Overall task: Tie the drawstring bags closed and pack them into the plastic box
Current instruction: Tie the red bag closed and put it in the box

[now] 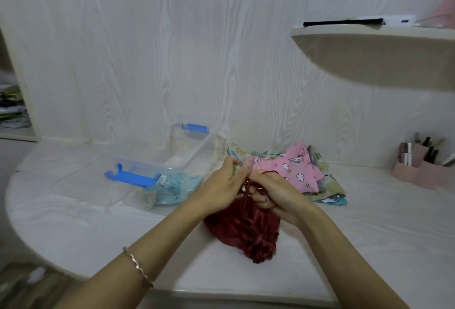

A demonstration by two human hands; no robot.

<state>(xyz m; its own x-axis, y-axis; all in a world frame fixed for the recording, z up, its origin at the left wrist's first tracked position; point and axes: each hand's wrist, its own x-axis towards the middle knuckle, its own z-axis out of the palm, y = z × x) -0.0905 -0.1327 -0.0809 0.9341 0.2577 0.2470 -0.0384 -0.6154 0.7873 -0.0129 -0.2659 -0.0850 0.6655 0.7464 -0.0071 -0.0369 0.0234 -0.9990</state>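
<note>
As left hand (221,187), right hand (278,193) fingers pinch cord (247,187), mostly hidden, red bag (242,227) beneath

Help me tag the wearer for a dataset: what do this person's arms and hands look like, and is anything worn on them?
Both forearms are bare, with no sleeves or gloves in view. The left hand and right hand show no rings I can make out. A thin, silvery, twisted bracelet circles the left wrist.
</note>
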